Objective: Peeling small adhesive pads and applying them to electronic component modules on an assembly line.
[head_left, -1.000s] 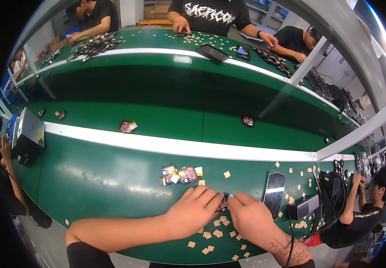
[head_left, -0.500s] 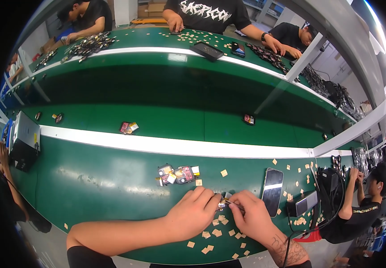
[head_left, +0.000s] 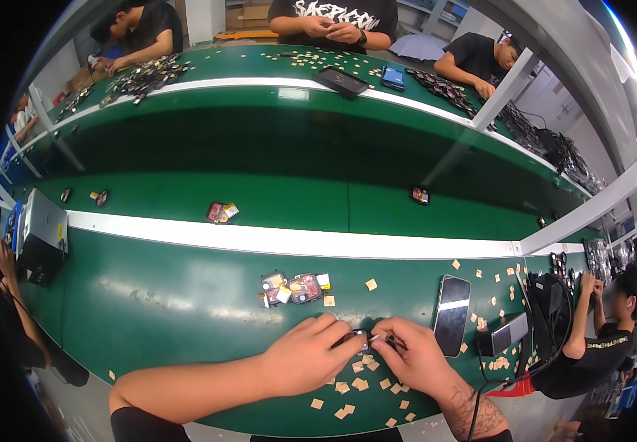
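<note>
My left hand (head_left: 310, 349) is closed on the edge of a small electronic device (head_left: 362, 339), a dark casing with parts showing inside, held low over the green bench. Its left side is covered by my fingers. Close by on the right, my right hand (head_left: 416, 352) pinches a thin grey tool (head_left: 398, 343), mostly hidden by the fingers, with a small pale piece at its tip. Several tan square pads (head_left: 360, 384) lie scattered beneath and around both hands. Beyond my left hand, opened devices (head_left: 305, 288) with reddish boards and white-yellow tabs rest side by side.
A phone (head_left: 452, 315) lies right of my right hand, beside a dark box-shaped device (head_left: 502, 334) and a black cable (head_left: 570, 324). A white rail (head_left: 289, 234) separates my bench from a green belt (head_left: 296, 196) carrying several devices. Co-workers sit across and at both sides.
The held device has shifted slightly left and my right hand has drawn a little away from it. Devices on the belt have moved right. The co-worker opposite has brought both hands together.
</note>
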`<state>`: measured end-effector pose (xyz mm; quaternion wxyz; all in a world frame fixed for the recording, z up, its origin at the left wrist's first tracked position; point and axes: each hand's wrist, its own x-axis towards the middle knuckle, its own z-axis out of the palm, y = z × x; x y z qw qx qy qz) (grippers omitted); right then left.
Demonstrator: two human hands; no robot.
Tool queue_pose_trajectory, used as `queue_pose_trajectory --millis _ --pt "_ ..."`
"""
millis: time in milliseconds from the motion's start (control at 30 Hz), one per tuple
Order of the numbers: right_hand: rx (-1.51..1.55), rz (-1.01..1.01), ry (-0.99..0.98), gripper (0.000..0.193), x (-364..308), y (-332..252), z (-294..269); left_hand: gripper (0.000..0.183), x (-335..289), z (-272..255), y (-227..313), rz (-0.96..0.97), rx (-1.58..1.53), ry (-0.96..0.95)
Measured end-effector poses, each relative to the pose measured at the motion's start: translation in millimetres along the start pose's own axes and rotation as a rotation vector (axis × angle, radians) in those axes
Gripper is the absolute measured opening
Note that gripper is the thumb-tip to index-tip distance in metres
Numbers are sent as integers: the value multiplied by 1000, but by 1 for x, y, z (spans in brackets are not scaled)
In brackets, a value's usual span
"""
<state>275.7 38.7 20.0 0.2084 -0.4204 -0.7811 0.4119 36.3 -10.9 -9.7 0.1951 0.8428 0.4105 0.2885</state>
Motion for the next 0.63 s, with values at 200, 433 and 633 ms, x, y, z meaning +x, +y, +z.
queue_pose_trajectory --millis 200,433,633 --pt "-72 131 -228 20 8 -10 -26 40 -5 -5 -1 70 142 -50" --pt "-28 41 -199 19 9 -9 -27 33 -4 -6 -2 116 202 -46" --pt "14 104 -184 20 14 -10 -22 33 -4 -7 -2 161 239 -26"
